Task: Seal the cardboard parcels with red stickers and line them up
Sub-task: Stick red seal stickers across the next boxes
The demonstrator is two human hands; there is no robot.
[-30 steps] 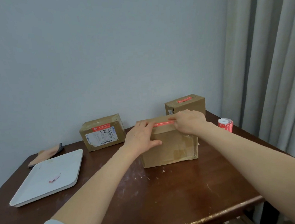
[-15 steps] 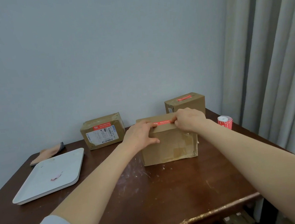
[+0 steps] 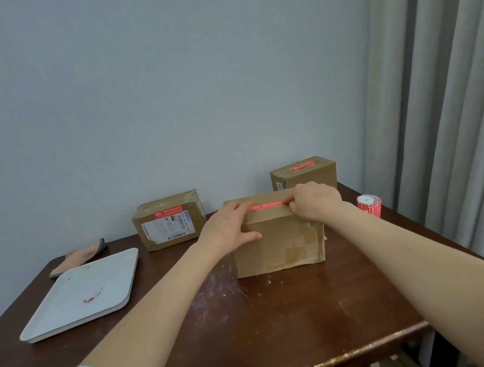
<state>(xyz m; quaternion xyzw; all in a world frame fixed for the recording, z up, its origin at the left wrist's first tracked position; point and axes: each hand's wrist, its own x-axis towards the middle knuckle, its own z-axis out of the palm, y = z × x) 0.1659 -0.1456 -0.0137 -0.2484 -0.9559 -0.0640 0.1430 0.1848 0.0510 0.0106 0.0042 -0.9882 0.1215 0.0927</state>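
On the dark brown wooden table [image 3: 276, 320] stand 3 brown cardboard parcels. The nearest parcel [image 3: 281, 244], a creased box with old clear tape patches on its front face, sits near the middle of the table. A long red sticker with white print [image 3: 267, 206] lies across its top edge. The left hand [image 3: 230, 228] rests on the parcel's upper left corner, fingers spread flat over the top by the sticker's left end and the thumb pressed against the front face; it is open and bracing, not gripping. The right hand [image 3: 315, 200] is at the sticker's right end with its fingers curled down onto the top; it seems to pinch or press that end, though the fingertips are too bunched to tell which.

Behind and to the left, near the pale wall, the second cardboard parcel [image 3: 169, 220] carries a white shipping label and a red sticker above it. Behind the right hand stands the third cardboard parcel [image 3: 304, 173], with a short red sticker on its top seam. A small roll of red and white stickers [image 3: 370, 205] stands just right of the right forearm, near the table edge and the grey curtain [image 3: 447, 106].

At the left lies a white square tray [image 3: 78, 297] with a pink scrap in it, and a tan cloth with a grey edge [image 3: 79, 257] behind it.
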